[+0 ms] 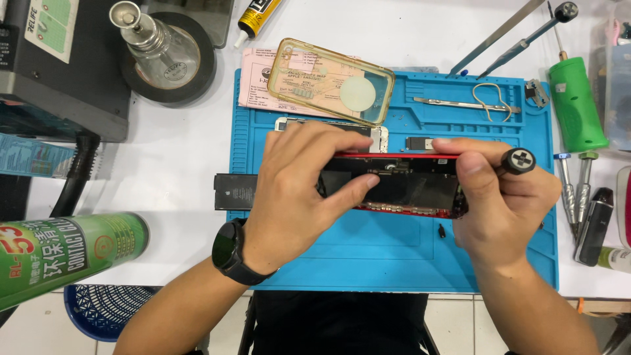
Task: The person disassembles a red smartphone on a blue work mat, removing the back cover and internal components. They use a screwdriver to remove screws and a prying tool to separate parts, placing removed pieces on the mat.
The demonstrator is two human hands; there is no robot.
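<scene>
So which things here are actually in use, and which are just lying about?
In use: left hand and right hand holding the red phone; screwdriver in right hand.

Lying about: clear case, battery, green spray can, tweezers, blue mat.

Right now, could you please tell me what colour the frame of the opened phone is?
Red; the phone frame shows best in the head view, held between both hands.
</scene>
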